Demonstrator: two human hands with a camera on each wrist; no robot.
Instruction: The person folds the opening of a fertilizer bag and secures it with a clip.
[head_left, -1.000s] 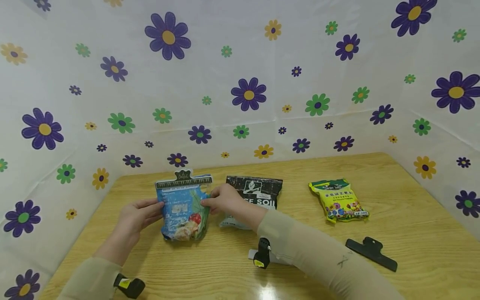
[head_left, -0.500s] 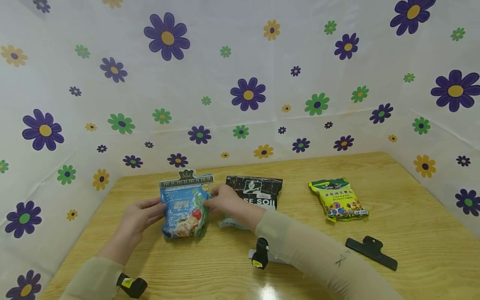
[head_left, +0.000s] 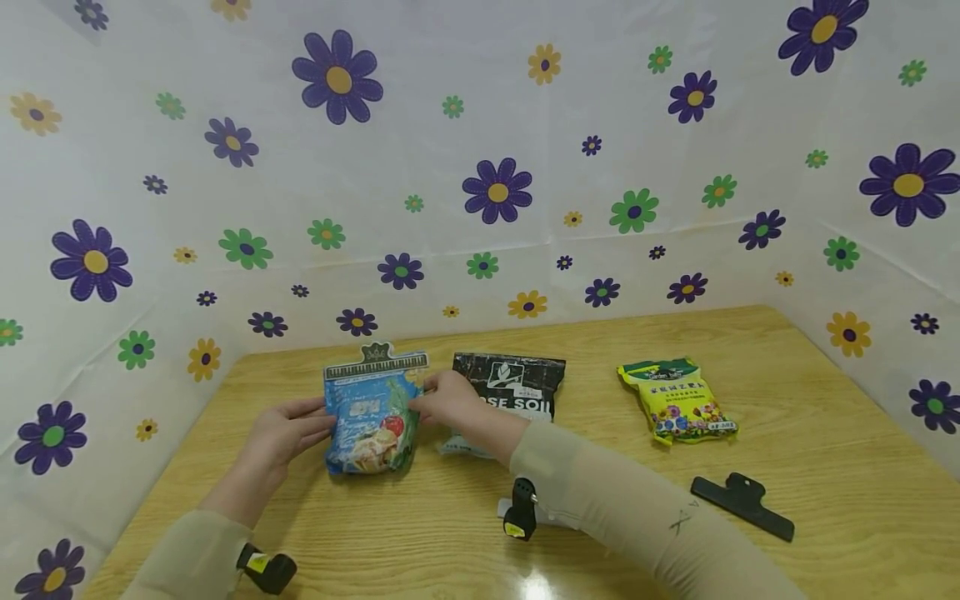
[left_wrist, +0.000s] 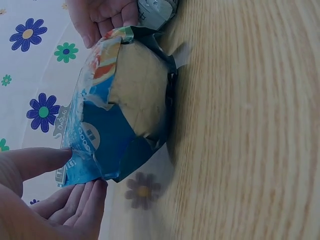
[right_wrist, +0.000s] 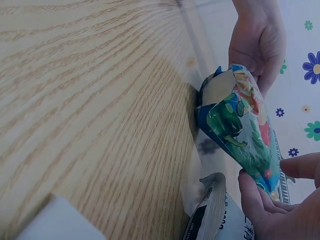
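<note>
Between my two hands is a blue plastic food bag [head_left: 367, 425] printed with vegetables. A piano-key patterned clip [head_left: 377, 362] sits across its top edge. My left hand [head_left: 281, 433] pinches the bag's left side, its thumb in front in the left wrist view. The right hand [head_left: 453, 404] pinches the right side between thumb and fingers, as the right wrist view also shows. In the left wrist view the bag's pale, flat underside [left_wrist: 140, 90] faces the camera. The bag stands nearly upright, leaning slightly back; whether its base touches the table is unclear.
A black and white soil bag [head_left: 521, 375] lies behind my right hand, partly covered by it. Farther right lie a yellow and green bag [head_left: 678, 404] and a black clip [head_left: 742, 504]. A white object [head_left: 558, 515] shows partly under my right forearm. Flowered cloth [head_left: 420, 225] surrounds the wooden table [head_left: 360, 542].
The blue bag has shifted slightly to the right and turned a little, both hands keeping hold of it. The other things on the table have stayed put.
</note>
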